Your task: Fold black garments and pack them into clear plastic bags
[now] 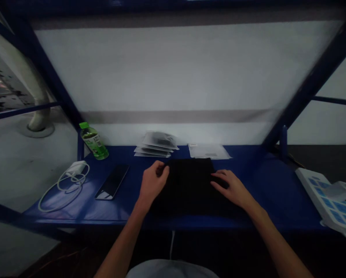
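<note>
A black piece of folded cloth (187, 189) lies flat on the blue shelf in front of me; its exact kind is too dark to make out. At its upper left edge, my left hand (154, 181) is closed, with thumb and curled fingers pinching the fabric. My right hand (229, 187) touches the opposite edge, its fingers stretched out and apart. Just beyond the cloth lie a stack of clear plastic bags (157, 143) with dark contents and, further right, more flat clear bags (209, 151).
Left on the blue shelf (256, 185) are a phone (112, 182), a white charger with a coiled cable (74, 170) and a green drink bottle (94, 142). A white power strip (329, 200) sits at the right end. Blue metal posts frame both sides.
</note>
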Available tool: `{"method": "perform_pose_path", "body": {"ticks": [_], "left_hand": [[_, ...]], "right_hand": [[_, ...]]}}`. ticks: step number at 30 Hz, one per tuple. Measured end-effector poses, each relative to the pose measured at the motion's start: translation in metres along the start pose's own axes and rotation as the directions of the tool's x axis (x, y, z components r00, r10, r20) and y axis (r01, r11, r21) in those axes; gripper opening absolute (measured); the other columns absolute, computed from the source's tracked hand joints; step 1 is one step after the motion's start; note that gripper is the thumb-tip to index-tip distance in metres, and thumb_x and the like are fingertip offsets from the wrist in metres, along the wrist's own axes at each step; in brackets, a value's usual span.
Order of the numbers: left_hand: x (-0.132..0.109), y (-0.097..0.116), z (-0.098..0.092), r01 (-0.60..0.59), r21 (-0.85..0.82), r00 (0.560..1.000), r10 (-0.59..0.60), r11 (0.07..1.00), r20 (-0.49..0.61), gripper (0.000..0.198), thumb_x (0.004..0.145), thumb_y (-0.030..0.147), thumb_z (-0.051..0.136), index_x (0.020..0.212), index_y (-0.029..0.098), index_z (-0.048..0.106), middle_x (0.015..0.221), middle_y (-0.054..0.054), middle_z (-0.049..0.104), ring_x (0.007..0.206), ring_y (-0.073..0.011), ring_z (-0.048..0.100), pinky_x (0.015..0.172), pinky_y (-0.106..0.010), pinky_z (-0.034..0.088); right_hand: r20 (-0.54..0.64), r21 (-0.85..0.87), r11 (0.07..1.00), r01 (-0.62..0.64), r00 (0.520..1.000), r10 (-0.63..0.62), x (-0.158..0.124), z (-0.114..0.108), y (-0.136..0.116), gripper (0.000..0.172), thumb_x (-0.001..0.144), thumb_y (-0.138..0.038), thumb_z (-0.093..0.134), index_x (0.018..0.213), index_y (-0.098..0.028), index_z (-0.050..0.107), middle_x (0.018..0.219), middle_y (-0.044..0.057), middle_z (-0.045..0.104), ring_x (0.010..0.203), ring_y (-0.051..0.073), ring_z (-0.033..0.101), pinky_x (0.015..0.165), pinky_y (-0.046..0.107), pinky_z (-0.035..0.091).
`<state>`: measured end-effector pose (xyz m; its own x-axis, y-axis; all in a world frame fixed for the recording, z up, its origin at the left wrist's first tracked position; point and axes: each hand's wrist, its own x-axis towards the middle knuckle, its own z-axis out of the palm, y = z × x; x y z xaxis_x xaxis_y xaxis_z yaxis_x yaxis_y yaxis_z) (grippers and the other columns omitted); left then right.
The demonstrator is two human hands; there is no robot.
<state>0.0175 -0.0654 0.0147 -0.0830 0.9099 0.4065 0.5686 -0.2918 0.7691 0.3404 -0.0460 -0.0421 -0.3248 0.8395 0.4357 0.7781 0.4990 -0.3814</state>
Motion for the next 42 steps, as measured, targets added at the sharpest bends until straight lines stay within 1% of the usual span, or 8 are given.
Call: {"method": "perform_pose_path", "body": {"ticks": [4, 10, 14, 18, 25, 31, 37, 42], "left_hand": [[-0.006, -0.030, -0.038, 0.089, 0.251, 0.994, -0.071, 0.964, -0.078, 0.023, 0.090, 0.040, 0.053, 0.084, 0.021, 0.063, 0.078, 0.000, 0.067, 0.073, -0.0173, 0.063, 0.066, -0.026, 0.042], [-0.022, -0.070, -0.058, 0.087, 0.463, 0.992, -0.120, 0.882, 0.043, 0.021, 0.087, 0.034, 0.054, 0.097, 0.019, 0.063, 0.097, -0.005, 0.067, 0.084, -0.0226, 0.065, 0.077, -0.032, 0.048], [-0.021, -0.059, -0.058, -0.034, 0.451, 0.999, 0.025, 0.892, 0.024, 0.043, 0.083, 0.019, 0.052, 0.126, 0.021, 0.056, 0.126, -0.009, 0.058, 0.111, -0.0269, 0.060, 0.096, -0.039, 0.047], [-0.012, -0.035, -0.053, -0.215, 0.316, 0.976, 0.199, 0.924, 0.083, 0.039, 0.087, 0.015, 0.046, 0.123, 0.024, 0.060, 0.129, -0.006, 0.059, 0.121, -0.0240, 0.054, 0.107, -0.039, 0.040], [0.004, -0.051, -0.033, -0.244, 0.362, 0.925, 0.104, 0.900, 0.365, 0.025, 0.088, 0.027, 0.056, 0.107, 0.020, 0.070, 0.101, -0.009, 0.066, 0.096, -0.0264, 0.061, 0.087, -0.039, 0.048], [0.005, -0.051, -0.034, -0.237, 0.300, 0.938, 0.137, 0.924, 0.317, 0.012, 0.083, 0.021, 0.059, 0.092, 0.022, 0.067, 0.105, -0.007, 0.065, 0.098, -0.0249, 0.060, 0.088, -0.037, 0.047], [-0.004, -0.036, -0.048, -0.224, 0.157, 0.955, 0.185, 0.962, 0.230, 0.015, 0.085, 0.021, 0.058, 0.097, 0.024, 0.066, 0.103, -0.004, 0.068, 0.097, -0.0220, 0.063, 0.089, -0.035, 0.048], [-0.020, -0.028, -0.065, -0.309, 0.008, 0.905, 0.292, 0.951, 0.308, 0.021, 0.085, 0.018, 0.056, 0.097, 0.027, 0.070, 0.101, -0.003, 0.070, 0.102, -0.0210, 0.063, 0.092, -0.035, 0.049]], "right_hand": [[0.006, 0.004, 1.000, -0.003, 1.000, 0.003, 0.000, 0.001, 0.002, 0.031, 0.092, -0.045, 0.058, 0.116, -0.028, 0.066, 0.114, 0.007, 0.064, 0.107, 0.027, 0.061, 0.092, 0.047, 0.053], [0.002, 0.006, 1.000, 0.007, 1.000, -0.007, 0.000, 0.002, 0.004, 0.030, 0.091, -0.045, 0.060, 0.115, -0.029, 0.066, 0.114, 0.007, 0.064, 0.108, 0.028, 0.060, 0.092, 0.047, 0.052], [0.003, 0.006, 1.000, 0.011, 1.000, -0.011, 0.000, 0.002, 0.004, 0.030, 0.090, -0.044, 0.060, 0.116, -0.030, 0.066, 0.114, 0.007, 0.064, 0.107, 0.028, 0.060, 0.090, 0.047, 0.053], [0.005, 0.014, 1.000, 0.020, 1.000, -0.020, 0.001, 0.000, 0.003, 0.028, 0.090, -0.044, 0.061, 0.115, -0.031, 0.066, 0.113, 0.007, 0.064, 0.107, 0.028, 0.061, 0.089, 0.047, 0.054], [0.027, 0.034, 0.999, 0.002, 1.000, -0.003, 0.001, -0.002, 0.000, 0.022, 0.091, -0.044, 0.060, 0.108, -0.030, 0.066, 0.111, 0.006, 0.064, 0.104, 0.027, 0.061, 0.088, 0.046, 0.053], [-0.002, 0.073, 0.997, 0.035, 0.999, -0.035, 0.002, -0.002, 0.000, 0.012, 0.091, -0.038, 0.060, 0.098, -0.028, 0.063, 0.111, 0.006, 0.064, 0.104, 0.026, 0.060, 0.092, 0.047, 0.050], [-0.175, 0.165, 0.986, 0.027, 0.985, 0.002, -0.002, -0.013, -0.009, 0.011, 0.093, -0.036, 0.056, 0.097, -0.027, 0.059, 0.107, 0.007, 0.066, 0.103, 0.027, 0.063, 0.090, 0.046, 0.051], [-0.130, 0.216, 0.976, 0.001, 0.991, 0.028, -0.027, -0.028, -0.021, 0.014, 0.094, -0.031, 0.055, 0.106, -0.029, 0.062, 0.105, 0.006, 0.068, 0.099, 0.025, 0.065, 0.086, 0.042, 0.054]]}}
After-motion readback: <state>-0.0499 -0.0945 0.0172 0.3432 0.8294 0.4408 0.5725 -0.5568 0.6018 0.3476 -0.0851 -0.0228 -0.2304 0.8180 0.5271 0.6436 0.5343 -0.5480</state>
